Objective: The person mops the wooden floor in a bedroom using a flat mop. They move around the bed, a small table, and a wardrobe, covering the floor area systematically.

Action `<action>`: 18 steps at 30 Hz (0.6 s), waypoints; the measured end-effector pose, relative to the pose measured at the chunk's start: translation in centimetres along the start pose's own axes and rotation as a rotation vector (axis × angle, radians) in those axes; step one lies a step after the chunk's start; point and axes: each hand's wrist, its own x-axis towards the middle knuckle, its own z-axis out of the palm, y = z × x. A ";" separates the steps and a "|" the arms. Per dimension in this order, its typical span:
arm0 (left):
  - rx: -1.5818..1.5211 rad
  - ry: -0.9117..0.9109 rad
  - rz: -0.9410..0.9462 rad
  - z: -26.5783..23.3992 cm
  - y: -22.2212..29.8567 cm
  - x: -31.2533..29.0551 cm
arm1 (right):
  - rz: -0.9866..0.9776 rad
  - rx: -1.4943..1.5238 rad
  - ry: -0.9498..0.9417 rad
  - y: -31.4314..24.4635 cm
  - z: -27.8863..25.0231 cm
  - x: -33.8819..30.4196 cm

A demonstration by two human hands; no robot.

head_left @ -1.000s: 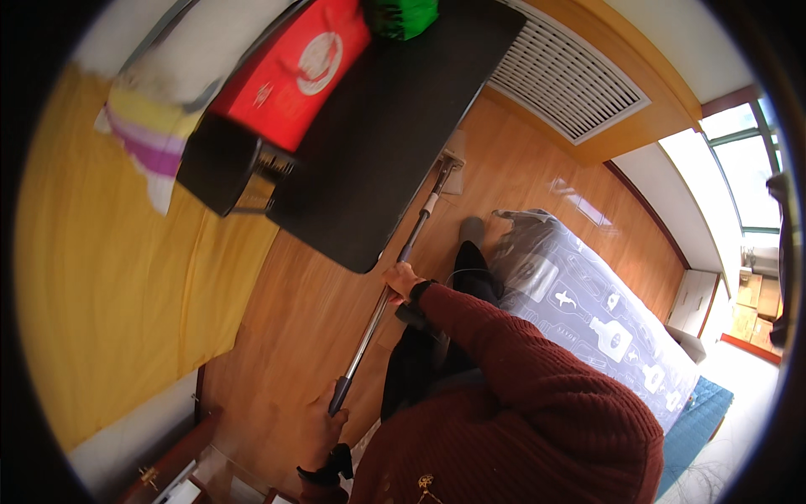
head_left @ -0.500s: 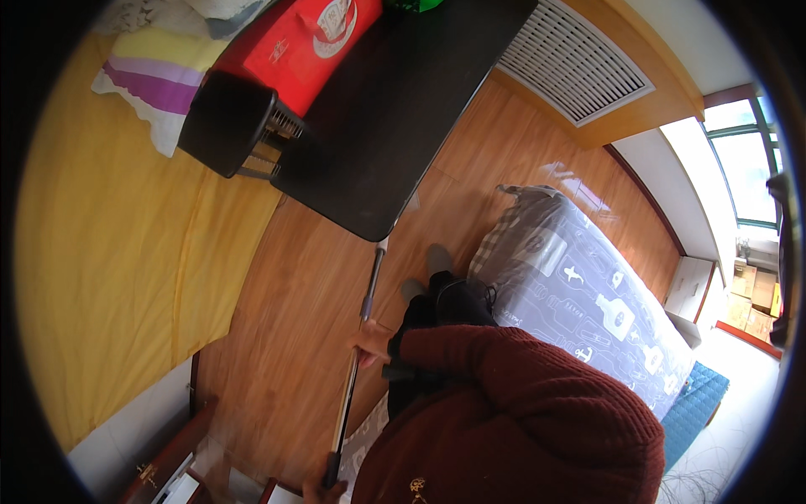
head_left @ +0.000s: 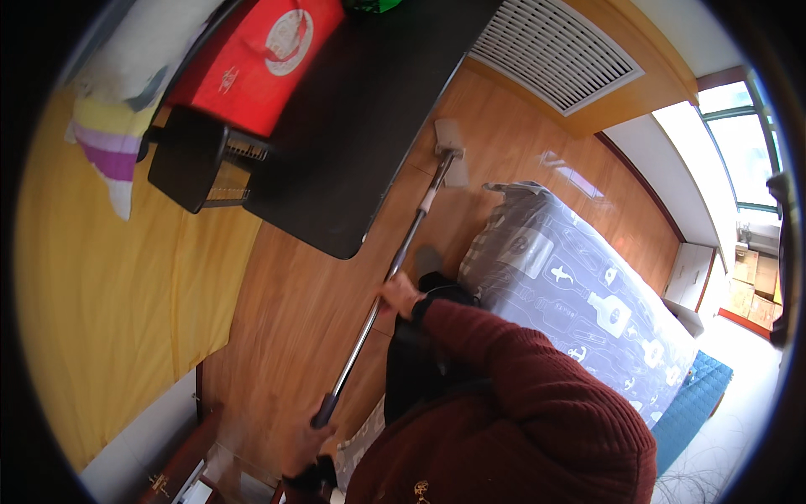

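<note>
Right grip (head_left: 401, 295) around mop pole (head_left: 358, 349)

On your left you have a yellow cloth (head_left: 159, 294), ahead a red bag (head_left: 239, 84), black tabletop (head_left: 344, 160) and white vent (head_left: 562, 55), and on your right a gray patterned cover (head_left: 550, 294).

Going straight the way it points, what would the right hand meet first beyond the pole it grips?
Likely the near corner of the black table, up-left of the right hand, though relative height is unclear.
</note>
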 end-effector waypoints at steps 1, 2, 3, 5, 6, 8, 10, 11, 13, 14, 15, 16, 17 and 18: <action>-0.018 -0.019 0.002 0.9 2.2 2.5 | -0.028 0.076 -0.021 -1.4 -2.8 0.9; -0.056 -0.033 0.086 1.7 4.4 4.8 | -0.031 0.152 -0.060 -3.0 -5.8 1.9; -0.018 -0.048 0.119 2.5 6.5 7.0 | -0.028 0.142 0.073 -4.6 -7.9 2.9; 0.026 -0.096 0.173 4.0 10.3 10.7 | -0.074 0.210 0.175 -7.0 -11.8 4.3; 0.046 -0.130 0.166 4.7 11.7 11.9 | -0.069 0.246 0.184 -7.6 -13.7 4.7; 0.281 -0.084 0.321 6.1 13.4 13.7 | -0.068 0.278 0.252 -7.8 -16.5 5.1; 0.412 -0.072 0.434 6.9 13.4 14.4 | -0.054 0.320 0.267 -6.6 -18.0 5.0; 0.420 -0.078 0.459 6.8 12.9 14.3 | -0.059 0.353 0.270 -5.7 -18.2 4.8; 0.437 -0.059 0.572 6.3 11.2 14.1 | -0.045 0.411 0.265 -3.4 -17.7 4.4; 0.410 -0.109 0.508 5.9 10.1 13.9 | -0.027 0.438 0.257 -2.2 -17.0 4.2; 0.383 -0.136 0.509 5.2 8.9 13.6 | 0.031 0.455 0.273 -0.7 -16.2 3.9; 0.384 -0.173 0.462 4.6 7.6 13.2 | 0.045 0.513 0.285 0.9 -15.1 3.7; 0.379 -0.175 0.524 3.8 6.2 12.5 | 0.032 0.517 0.294 2.6 -13.9 3.6; 0.401 -0.183 0.540 2.9 4.7 11.7 | 0.043 0.509 0.305 4.5 -12.7 3.7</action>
